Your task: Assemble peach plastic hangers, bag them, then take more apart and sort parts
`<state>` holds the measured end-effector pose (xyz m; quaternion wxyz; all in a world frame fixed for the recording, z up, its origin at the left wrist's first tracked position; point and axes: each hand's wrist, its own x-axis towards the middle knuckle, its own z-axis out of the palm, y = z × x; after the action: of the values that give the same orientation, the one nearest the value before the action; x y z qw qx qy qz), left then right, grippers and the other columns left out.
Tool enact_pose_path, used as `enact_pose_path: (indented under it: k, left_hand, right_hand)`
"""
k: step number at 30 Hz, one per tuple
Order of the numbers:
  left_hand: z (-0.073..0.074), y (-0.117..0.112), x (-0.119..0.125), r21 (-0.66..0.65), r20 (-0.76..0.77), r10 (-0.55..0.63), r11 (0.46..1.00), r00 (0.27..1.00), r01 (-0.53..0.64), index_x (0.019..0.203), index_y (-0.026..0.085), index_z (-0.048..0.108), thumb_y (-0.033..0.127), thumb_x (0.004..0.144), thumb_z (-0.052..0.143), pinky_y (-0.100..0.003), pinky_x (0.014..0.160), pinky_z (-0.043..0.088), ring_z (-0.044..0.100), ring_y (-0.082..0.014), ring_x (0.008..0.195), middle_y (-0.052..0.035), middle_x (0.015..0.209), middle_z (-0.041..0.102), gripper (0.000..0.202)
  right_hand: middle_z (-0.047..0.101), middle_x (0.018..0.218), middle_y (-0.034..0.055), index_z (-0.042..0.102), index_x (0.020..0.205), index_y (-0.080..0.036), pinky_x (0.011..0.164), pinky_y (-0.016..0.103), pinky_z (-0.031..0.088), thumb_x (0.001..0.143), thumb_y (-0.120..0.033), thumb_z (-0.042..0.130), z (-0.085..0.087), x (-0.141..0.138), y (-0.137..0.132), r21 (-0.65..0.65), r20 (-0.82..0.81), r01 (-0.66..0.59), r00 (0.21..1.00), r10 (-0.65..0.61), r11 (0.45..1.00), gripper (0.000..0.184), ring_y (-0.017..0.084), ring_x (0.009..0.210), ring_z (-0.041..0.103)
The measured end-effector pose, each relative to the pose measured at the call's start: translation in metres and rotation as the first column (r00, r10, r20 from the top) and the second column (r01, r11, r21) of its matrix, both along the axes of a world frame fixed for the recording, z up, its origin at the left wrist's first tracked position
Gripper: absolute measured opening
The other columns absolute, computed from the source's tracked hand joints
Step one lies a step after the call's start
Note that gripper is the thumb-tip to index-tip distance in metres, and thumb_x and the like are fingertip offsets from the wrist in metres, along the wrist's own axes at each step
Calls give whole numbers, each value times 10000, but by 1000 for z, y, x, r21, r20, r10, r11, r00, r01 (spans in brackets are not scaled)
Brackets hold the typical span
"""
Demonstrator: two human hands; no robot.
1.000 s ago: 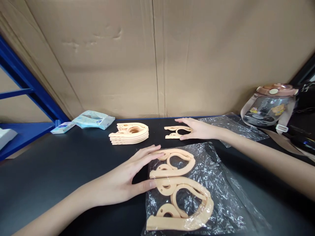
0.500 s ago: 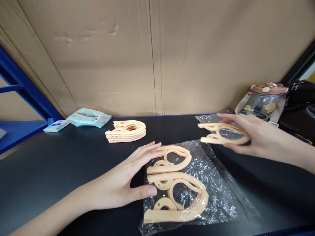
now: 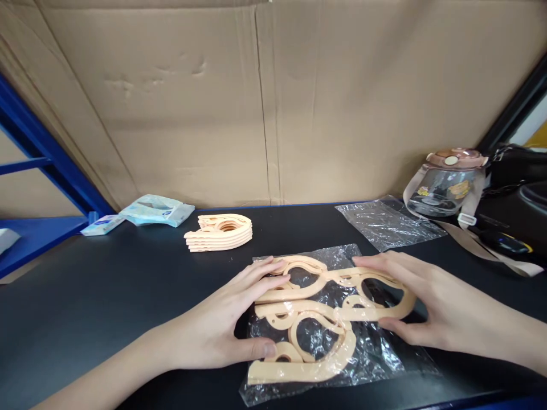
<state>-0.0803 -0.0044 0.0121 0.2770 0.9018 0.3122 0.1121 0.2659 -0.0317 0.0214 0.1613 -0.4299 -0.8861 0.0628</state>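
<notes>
A clear plastic bag [image 3: 376,356] lies on the black table [image 3: 106,296] in front of me, with peach plastic folding hangers [image 3: 305,364] on it. My left hand [image 3: 222,319] rests flat on the bag's left edge, its fingers stretched over the upper hanger [image 3: 299,267] and its thumb by the lower one. My right hand [image 3: 431,307] grips a third peach hanger [image 3: 371,293] between thumb and fingers and holds it over the bag, touching the others. A stack of several more peach hangers [image 3: 220,232] lies further back.
A second clear bag [image 3: 388,223] lies flat at the back right. Beside it stands a clear water jug with a pink lid [image 3: 447,182] and a strap, then dark bags. Tissue packets [image 3: 156,209] lie at the back left by a blue rack [image 3: 38,171]. A cardboard wall stands behind.
My right hand picked up a hanger from the back of the table, carried it right, then brought it down onto the bag beside the others. My left hand stayed in place.
</notes>
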Motion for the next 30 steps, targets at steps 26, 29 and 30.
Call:
enact_pose_path:
  k: [26, 29, 30]
  left_hand:
    - [0, 0, -2, -11, -17, 60, 998, 998, -60, 1505, 387, 135, 455, 946, 515, -523, 1172, 205, 79, -300, 1467, -4, 1605, 109, 679]
    - [-1, 0, -1, 5, -32, 54, 999, 998, -53, 1500, 403, 117, 466, 950, 505, -509, 1176, 208, 77, -278, 1469, 10, 1604, 110, 677]
    - [-1, 0, -1, 12, -31, 57, 998, 998, -57, 1500, 402, 117, 467, 950, 505, -504, 1177, 211, 82, -274, 1469, 9, 1603, 116, 677]
  right_hand:
    - [636, 1225, 38, 311, 1443, -368, 999, 488, 426, 867, -474, 613, -9, -33, 11, -249, -188, -11, 982, -37, 969, 659, 253, 1185, 546]
    - [639, 1212, 27, 310, 1437, -378, 1026, 486, 394, 897, -453, 581, -10, -30, 13, -295, -228, -40, 973, -29, 955, 609, 237, 1190, 540]
    - [648, 1181, 27, 328, 1427, -372, 1008, 475, 409, 893, -456, 586, -11, -29, 14, -289, -240, -38, 970, -34, 957, 599, 233, 1156, 559]
